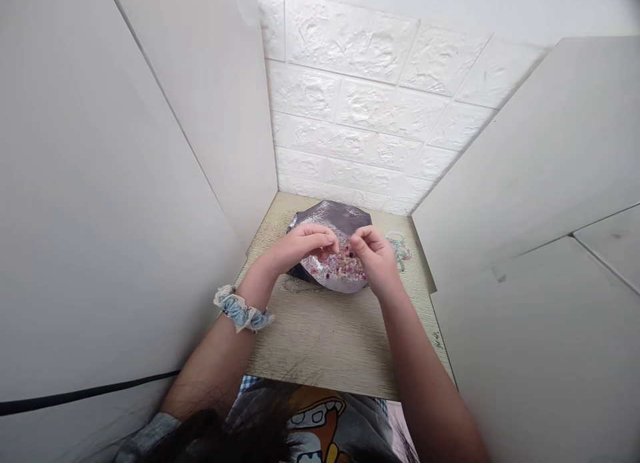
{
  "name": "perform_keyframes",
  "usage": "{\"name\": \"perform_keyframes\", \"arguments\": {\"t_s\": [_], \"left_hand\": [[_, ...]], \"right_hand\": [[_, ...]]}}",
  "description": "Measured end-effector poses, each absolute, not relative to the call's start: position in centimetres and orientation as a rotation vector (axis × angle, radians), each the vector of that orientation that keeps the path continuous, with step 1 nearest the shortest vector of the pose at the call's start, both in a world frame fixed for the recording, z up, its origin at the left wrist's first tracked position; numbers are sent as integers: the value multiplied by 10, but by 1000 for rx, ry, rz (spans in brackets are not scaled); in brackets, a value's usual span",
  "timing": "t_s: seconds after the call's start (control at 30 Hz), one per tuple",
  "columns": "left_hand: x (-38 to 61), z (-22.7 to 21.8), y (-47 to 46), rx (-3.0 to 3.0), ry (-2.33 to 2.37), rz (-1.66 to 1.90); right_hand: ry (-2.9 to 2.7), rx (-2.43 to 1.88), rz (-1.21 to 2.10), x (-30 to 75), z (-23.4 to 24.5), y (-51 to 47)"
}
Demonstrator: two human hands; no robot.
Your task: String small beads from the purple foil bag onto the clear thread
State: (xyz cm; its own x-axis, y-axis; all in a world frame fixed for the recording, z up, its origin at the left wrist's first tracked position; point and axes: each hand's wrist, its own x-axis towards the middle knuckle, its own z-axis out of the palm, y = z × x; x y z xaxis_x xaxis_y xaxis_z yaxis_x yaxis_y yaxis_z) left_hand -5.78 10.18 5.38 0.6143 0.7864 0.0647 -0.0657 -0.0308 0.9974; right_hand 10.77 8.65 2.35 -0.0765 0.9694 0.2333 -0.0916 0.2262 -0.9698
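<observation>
A dark pouch (345, 213) with a silvery lining lies open and spread on the small wooden table. Many small pink, red, white and clear beads (340, 266) are heaped on it. Over the pouch's left side is my left hand (313, 242), thumb and fingers curled together. My right hand (373, 253) hovers at the pouch's right side with its thumb and forefinger pinched. The two sets of fingertips face each other, a short gap apart. Whatever sits in either pinch is too small to make out. A blue-and-white scrunchie (244, 310) circles my left wrist.
Strings of pale green and clear beads (400, 250) lie on the table (320, 336) right of the pouch, and another clear strand (297, 286) lies at its lower left. Tiny shiny pieces (437, 338) rest near the right edge. White panels (540, 250) and a brick-patterned wall (350, 110) enclose the table.
</observation>
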Motion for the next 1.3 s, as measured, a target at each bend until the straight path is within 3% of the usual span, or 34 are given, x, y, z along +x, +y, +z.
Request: {"name": "perform_keyframes", "arguments": {"t_s": [0.17, 0.47, 0.67, 0.9, 1.07, 1.3], "left_hand": [[-63, 53, 103, 1292, 267, 784], [-70, 49, 105, 1172, 163, 903], [-70, 52, 103, 1230, 332, 765], [-64, 53, 106, 1226, 732, 488], [-67, 51, 106, 1261, 519, 582], [-75, 49, 103, 1136, 295, 698]], "right_hand": [[-1025, -827, 1166, 121, 28, 93], [-727, -758, 1026, 145, 34, 97], [-880, -611, 1251, 141, 46, 91], [-1343, -557, 1311, 120, 105, 71], [-1610, -540, 1281, 108, 135, 58], [-1683, -661, 1286, 103, 133, 59]]}}
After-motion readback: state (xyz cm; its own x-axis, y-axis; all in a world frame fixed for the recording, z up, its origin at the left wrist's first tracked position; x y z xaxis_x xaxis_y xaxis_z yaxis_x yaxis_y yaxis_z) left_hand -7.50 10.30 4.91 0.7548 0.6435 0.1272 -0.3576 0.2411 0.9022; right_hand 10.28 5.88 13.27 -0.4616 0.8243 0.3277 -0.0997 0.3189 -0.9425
